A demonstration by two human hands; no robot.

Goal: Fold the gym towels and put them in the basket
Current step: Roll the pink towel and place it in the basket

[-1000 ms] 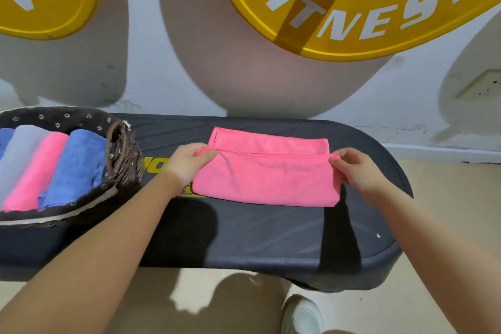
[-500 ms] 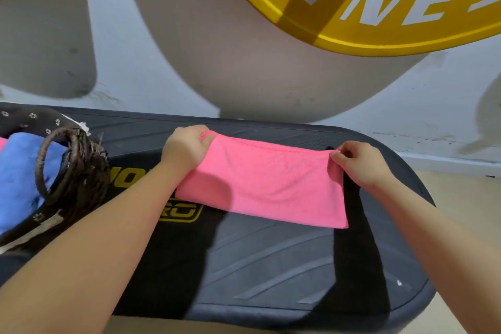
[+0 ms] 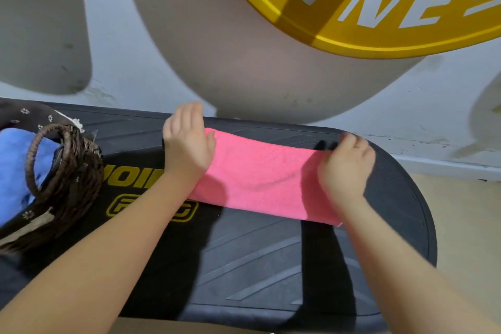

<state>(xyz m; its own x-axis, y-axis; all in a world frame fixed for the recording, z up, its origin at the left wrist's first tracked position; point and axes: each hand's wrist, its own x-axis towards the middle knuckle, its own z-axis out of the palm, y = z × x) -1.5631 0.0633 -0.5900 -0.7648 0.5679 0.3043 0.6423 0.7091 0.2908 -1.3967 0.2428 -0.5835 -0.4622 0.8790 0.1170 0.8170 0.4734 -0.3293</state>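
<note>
A pink towel (image 3: 260, 176) lies folded into a long strip across the black padded bench (image 3: 271, 266). My left hand (image 3: 187, 144) is at the towel's left end with fingers straight and pointing away from me, the palm side against the cloth. At the right end, my right hand (image 3: 347, 163) has its fingers curled and pinches the far corner of the towel. The dark wicker basket (image 3: 67, 171) stands at the left end of the bench, its loop handle raised, with a folded blue towel (image 3: 13, 163) inside.
A white wall with a large yellow fitness sign (image 3: 379, 8) rises right behind the bench. The bench's rounded right end (image 3: 423, 225) drops to a beige floor (image 3: 466, 225). Yellow lettering (image 3: 130, 173) marks the bench between basket and towel.
The near layer of the pink towel was carried over to the far edge, making a narrower strip. My left hand's fingers have straightened. The view has moved closer and to the right.
</note>
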